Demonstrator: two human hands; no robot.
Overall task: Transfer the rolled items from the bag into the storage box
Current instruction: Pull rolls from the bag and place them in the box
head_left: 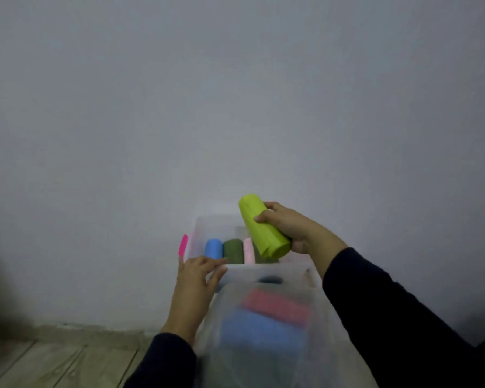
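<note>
Bag (266, 326): translucent plastic, nearest you, its mouth just before the storage box; a red roll (275, 305) and a blue roll (261, 329) show blurred through its wall.
Left hand (196, 278): fingers straight and spread, holding nothing; the fingertips rest at the near-left corner of the storage box, whether on its rim or on the bag's edge you cannot tell.
Storage box (205, 222): clear plastic, set against the wall (235, 93); a pink latch (183, 245) sits on its left side.
Box contents: light-blue roll (213, 247), dark-green roll (233, 252) and pale-pink roll (248, 251) stand side by side in the left half.
Right hand (289, 225): fingers and thumb curled round the lime-green roll (263, 228), which you hold tilted above the right half of the box, clear of the rolls below.
Step in hand: placing, judged mid-task, since rolls remain in the bag.
Next move: you likely need to lower the lime-green roll into the free space right of the pale-pink roll, then let go.
</note>
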